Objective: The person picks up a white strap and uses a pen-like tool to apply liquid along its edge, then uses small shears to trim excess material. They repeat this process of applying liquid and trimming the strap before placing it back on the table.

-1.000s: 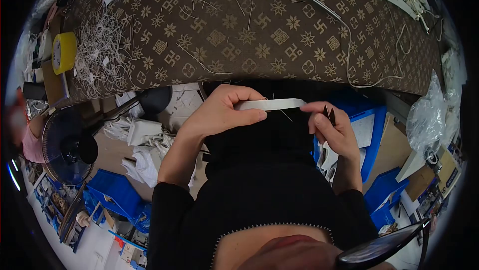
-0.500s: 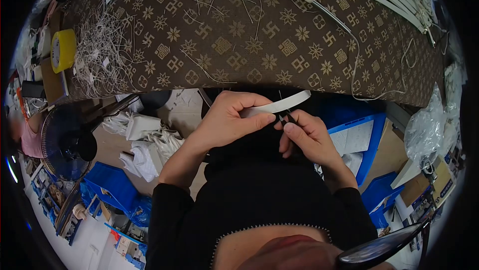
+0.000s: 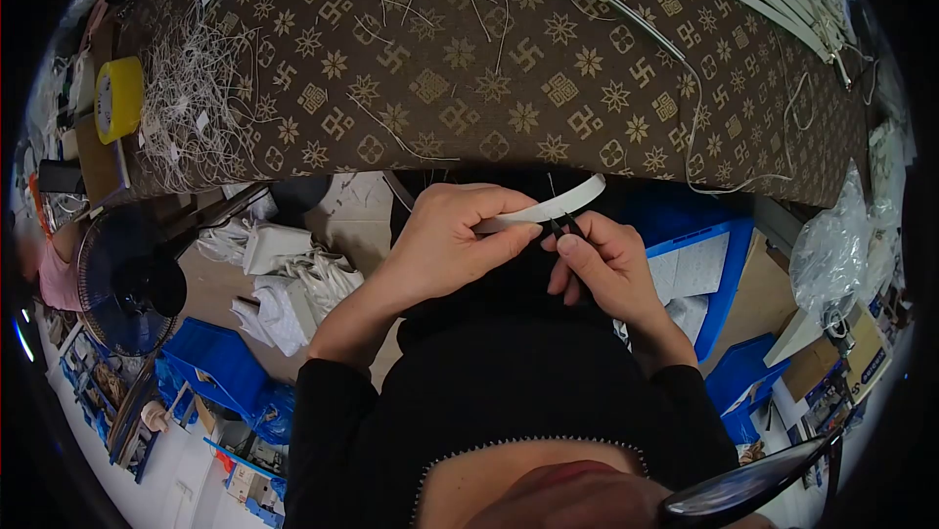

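My left hand pinches a flat white strip between thumb and fingers; its free end curves up to the right, just below the table edge. My right hand is closed around a small black tool with two pointed tips, like snips or tweezers. Those tips meet the lower edge of the strip, close to my left thumb. A short thin thread stands up from the strip. Both hands are over my lap, in front of my black top.
The brown patterned cloth bears a tangle of cut white threads, a white-handled metal tool with a cord and a bundle of white strips. Yellow tape lies left. A fan and a blue bin stand lower left.
My right hand has shifted slightly up, bringing the black tips against the strip's lower edge. My left hand keeps its pinch; the strip has moved very little.
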Demonstrator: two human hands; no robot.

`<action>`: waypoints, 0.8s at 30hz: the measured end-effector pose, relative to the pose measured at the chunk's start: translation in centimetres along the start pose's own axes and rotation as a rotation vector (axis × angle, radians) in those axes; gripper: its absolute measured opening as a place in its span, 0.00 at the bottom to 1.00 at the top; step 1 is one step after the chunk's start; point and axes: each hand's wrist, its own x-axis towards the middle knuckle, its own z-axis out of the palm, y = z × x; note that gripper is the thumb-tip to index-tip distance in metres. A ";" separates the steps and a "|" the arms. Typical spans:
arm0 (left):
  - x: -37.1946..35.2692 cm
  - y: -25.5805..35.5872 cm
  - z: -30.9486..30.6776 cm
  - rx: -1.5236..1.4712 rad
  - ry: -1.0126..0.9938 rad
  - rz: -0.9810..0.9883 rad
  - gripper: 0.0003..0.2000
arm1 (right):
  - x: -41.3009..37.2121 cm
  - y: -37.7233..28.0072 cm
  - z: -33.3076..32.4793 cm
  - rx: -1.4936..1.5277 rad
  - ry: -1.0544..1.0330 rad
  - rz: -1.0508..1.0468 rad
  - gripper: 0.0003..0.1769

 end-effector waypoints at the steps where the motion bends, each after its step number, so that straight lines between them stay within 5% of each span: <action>1: 0.0 0.1 0.0 0.009 0.009 0.010 0.07 | 0.0 0.0 0.0 0.000 0.000 -0.001 0.12; 24: -0.3 0.1 0.3 0.095 0.011 0.056 0.08 | 0.0 0.5 0.3 -0.062 0.028 -0.079 0.11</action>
